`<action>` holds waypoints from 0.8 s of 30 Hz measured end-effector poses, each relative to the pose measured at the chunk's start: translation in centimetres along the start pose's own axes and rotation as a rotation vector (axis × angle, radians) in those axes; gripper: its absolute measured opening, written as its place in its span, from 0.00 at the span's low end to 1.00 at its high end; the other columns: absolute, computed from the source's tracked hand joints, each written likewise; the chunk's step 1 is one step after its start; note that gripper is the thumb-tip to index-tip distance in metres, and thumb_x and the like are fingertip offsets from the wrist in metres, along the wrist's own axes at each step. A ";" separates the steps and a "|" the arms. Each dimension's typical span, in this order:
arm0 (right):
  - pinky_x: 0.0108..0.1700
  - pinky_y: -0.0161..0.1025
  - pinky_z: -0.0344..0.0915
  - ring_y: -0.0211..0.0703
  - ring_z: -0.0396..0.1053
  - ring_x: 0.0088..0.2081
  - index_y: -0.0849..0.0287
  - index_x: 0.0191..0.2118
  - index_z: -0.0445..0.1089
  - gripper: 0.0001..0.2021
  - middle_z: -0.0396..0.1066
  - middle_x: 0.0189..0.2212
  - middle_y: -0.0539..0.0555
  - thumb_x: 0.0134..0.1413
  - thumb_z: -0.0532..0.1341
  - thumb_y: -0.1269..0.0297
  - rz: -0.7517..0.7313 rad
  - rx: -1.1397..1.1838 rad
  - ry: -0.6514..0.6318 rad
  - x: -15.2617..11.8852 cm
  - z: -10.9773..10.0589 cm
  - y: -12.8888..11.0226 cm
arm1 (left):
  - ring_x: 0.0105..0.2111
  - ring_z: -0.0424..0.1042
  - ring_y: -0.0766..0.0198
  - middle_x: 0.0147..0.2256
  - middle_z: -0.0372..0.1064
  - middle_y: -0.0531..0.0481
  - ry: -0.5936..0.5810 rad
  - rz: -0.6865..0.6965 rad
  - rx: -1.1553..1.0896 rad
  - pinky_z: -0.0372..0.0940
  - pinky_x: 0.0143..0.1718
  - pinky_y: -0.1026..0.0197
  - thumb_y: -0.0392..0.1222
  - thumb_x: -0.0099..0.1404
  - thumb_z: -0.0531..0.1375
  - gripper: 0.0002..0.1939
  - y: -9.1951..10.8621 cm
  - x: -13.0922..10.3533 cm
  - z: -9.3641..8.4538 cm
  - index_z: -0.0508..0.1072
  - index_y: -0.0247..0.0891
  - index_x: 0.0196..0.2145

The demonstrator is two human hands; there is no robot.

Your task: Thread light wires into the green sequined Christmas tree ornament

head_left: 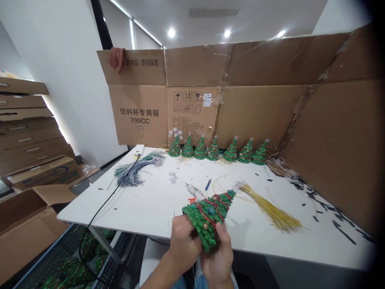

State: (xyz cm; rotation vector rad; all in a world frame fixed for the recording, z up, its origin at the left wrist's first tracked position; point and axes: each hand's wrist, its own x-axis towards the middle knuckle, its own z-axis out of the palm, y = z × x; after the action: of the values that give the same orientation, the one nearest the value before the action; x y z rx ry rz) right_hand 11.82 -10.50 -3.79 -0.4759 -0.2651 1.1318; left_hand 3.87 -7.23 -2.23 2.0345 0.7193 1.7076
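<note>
A small green tinsel Christmas tree [209, 214] with red garland and coloured baubles is held over the near edge of the table, tilted with its tip up to the right. My left hand [185, 241] is closed at the base, its fingertips hidden beneath the tree. My right hand [218, 253] grips the lower right side, thumb against the green tinsel. A pale thread hangs below the hands. Just beyond the tree lie pliers [195, 190] and a blue pen-like tool [208, 184].
Several finished-looking trees [213, 149] stand along the cardboard wall [192, 116]. Dark wires [132, 172] lie left on the white table [150, 212], yellow wires [270, 206] right. Black scraps [325, 204] lie far right. A black cable [105, 202] crosses the left edge, above a crate [72, 261].
</note>
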 end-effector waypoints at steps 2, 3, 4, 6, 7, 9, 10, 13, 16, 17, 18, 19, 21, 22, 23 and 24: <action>0.51 0.50 0.75 0.49 0.79 0.42 0.50 0.56 0.73 0.25 0.81 0.37 0.51 0.53 0.72 0.57 -0.008 -0.004 -0.001 0.0 0.0 0.1 | 0.22 0.67 0.67 0.22 0.73 0.52 -0.004 -0.009 -0.002 0.58 0.28 0.64 0.36 0.67 0.61 0.12 0.0 -0.1 0.0 0.75 0.38 0.25; 0.51 0.50 0.75 0.49 0.79 0.42 0.50 0.57 0.73 0.25 0.81 0.37 0.51 0.53 0.71 0.57 -0.009 -0.006 0.000 0.0 0.0 0.1 | 0.22 0.66 0.67 0.22 0.73 0.52 -0.006 -0.011 -0.003 0.58 0.28 0.64 0.36 0.66 0.60 0.12 0.0 -0.1 0.0 0.75 0.38 0.25; 0.50 0.49 0.75 0.49 0.79 0.42 0.50 0.58 0.72 0.26 0.81 0.37 0.50 0.53 0.71 0.57 -0.007 -0.007 -0.001 0.0 0.0 0.1 | 0.22 0.66 0.67 0.22 0.73 0.52 -0.004 -0.008 -0.002 0.58 0.28 0.64 0.36 0.66 0.60 0.12 -0.1 -0.2 0.1 0.75 0.38 0.25; 0.49 0.48 0.76 0.49 0.79 0.43 0.50 0.59 0.71 0.27 0.81 0.37 0.50 0.53 0.71 0.57 0.000 -0.008 -0.009 0.1 -0.1 0.2 | 0.22 0.67 0.67 0.22 0.73 0.52 0.003 0.002 0.001 0.58 0.28 0.64 0.36 0.66 0.60 0.12 -0.2 -0.2 0.1 0.75 0.38 0.25; 0.49 0.48 0.76 0.49 0.79 0.43 0.50 0.59 0.71 0.27 0.81 0.37 0.50 0.53 0.71 0.57 0.001 -0.007 -0.015 0.1 -0.1 0.2 | 0.22 0.67 0.67 0.23 0.73 0.52 0.005 0.005 0.001 0.58 0.28 0.64 0.36 0.66 0.60 0.12 -0.2 -0.2 0.1 0.74 0.38 0.25; 0.50 0.49 0.75 0.49 0.79 0.42 0.49 0.60 0.70 0.28 0.81 0.37 0.50 0.53 0.71 0.57 -0.006 -0.009 -0.020 0.1 -0.1 0.2 | 0.22 0.68 0.67 0.22 0.73 0.52 0.004 0.006 -0.003 0.58 0.28 0.64 0.36 0.67 0.60 0.12 -0.3 -0.2 0.1 0.74 0.38 0.24; 0.50 0.49 0.75 0.49 0.79 0.42 0.49 0.60 0.71 0.27 0.81 0.37 0.50 0.53 0.71 0.57 -0.010 -0.015 -0.022 0.1 -0.1 0.3 | 0.22 0.68 0.67 0.22 0.72 0.52 0.001 0.010 -0.006 0.58 0.28 0.64 0.36 0.67 0.60 0.12 -0.3 -0.2 0.1 0.74 0.38 0.24; 0.50 0.49 0.75 0.48 0.79 0.40 0.51 0.59 0.71 0.26 0.81 0.38 0.51 0.54 0.70 0.57 -0.022 -0.041 -0.021 0.2 -0.1 0.3 | 0.22 0.67 0.67 0.22 0.72 0.52 -0.002 0.046 -0.007 0.58 0.28 0.64 0.34 0.66 0.61 0.12 -0.3 -0.1 -0.1 0.73 0.38 0.24; 0.51 0.50 0.75 0.49 0.79 0.41 0.51 0.59 0.71 0.26 0.81 0.38 0.51 0.54 0.70 0.56 -0.030 -0.057 -0.012 0.2 0.0 0.4 | 0.21 0.65 0.68 0.21 0.70 0.53 -0.001 0.066 0.009 0.57 0.27 0.64 0.33 0.66 0.61 0.12 -0.2 0.0 -0.2 0.72 0.38 0.24; 0.51 0.50 0.75 0.49 0.79 0.41 0.51 0.59 0.71 0.26 0.81 0.38 0.51 0.54 0.70 0.56 -0.032 -0.059 -0.010 0.3 0.0 0.4 | 0.21 0.65 0.68 0.21 0.70 0.53 0.001 0.070 0.013 0.56 0.27 0.64 0.33 0.66 0.61 0.11 -0.1 0.0 -0.2 0.72 0.38 0.24; 0.51 0.50 0.75 0.49 0.79 0.41 0.51 0.59 0.71 0.27 0.81 0.38 0.51 0.54 0.70 0.56 -0.034 -0.062 -0.010 0.3 0.0 0.5 | 0.21 0.65 0.68 0.21 0.70 0.53 0.004 0.073 0.017 0.56 0.27 0.64 0.33 0.66 0.60 0.11 -0.1 0.0 -0.2 0.72 0.38 0.25; 0.50 0.50 0.75 0.49 0.79 0.42 0.51 0.60 0.70 0.28 0.81 0.39 0.52 0.54 0.70 0.55 -0.036 -0.065 -0.011 0.3 -0.1 0.5 | 0.21 0.65 0.69 0.21 0.70 0.53 0.007 0.078 0.018 0.56 0.27 0.64 0.33 0.66 0.60 0.11 -0.1 0.0 -0.2 0.72 0.38 0.25; 0.51 0.50 0.74 0.49 0.78 0.43 0.50 0.61 0.69 0.29 0.81 0.40 0.52 0.55 0.69 0.54 -0.042 -0.073 -0.016 0.2 -0.1 0.5 | 0.21 0.64 0.69 0.21 0.69 0.54 0.014 0.084 0.019 0.55 0.27 0.64 0.33 0.66 0.60 0.12 -0.1 0.0 -0.2 0.71 0.38 0.25; 0.52 0.50 0.74 0.49 0.78 0.43 0.50 0.62 0.68 0.29 0.81 0.41 0.52 0.55 0.69 0.54 -0.045 -0.077 -0.021 0.2 -0.1 0.6 | 0.21 0.64 0.69 0.20 0.69 0.54 0.015 0.082 0.020 0.55 0.27 0.64 0.33 0.66 0.60 0.12 -0.2 -0.1 -0.1 0.70 0.38 0.24; 0.52 0.50 0.74 0.49 0.78 0.43 0.50 0.63 0.68 0.29 0.81 0.41 0.52 0.55 0.69 0.54 -0.046 -0.081 -0.024 0.1 -0.1 0.6 | 0.21 0.64 0.69 0.20 0.68 0.54 0.014 0.076 0.021 0.55 0.27 0.64 0.33 0.66 0.60 0.13 -0.2 -0.1 -0.1 0.70 0.38 0.23; 0.53 0.50 0.73 0.49 0.78 0.44 0.49 0.63 0.67 0.29 0.80 0.41 0.52 0.56 0.69 0.54 -0.044 -0.083 -0.027 0.1 -0.1 0.6 | 0.21 0.63 0.69 0.20 0.68 0.54 0.013 0.070 0.022 0.55 0.27 0.64 0.33 0.66 0.60 0.13 -0.3 -0.1 -0.1 0.69 0.38 0.23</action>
State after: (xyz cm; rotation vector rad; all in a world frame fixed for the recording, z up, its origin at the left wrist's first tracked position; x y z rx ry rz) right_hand 11.42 -10.21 -4.23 -0.5257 -0.3458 1.0878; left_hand 3.70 -7.07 -2.48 2.0884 0.6809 1.7606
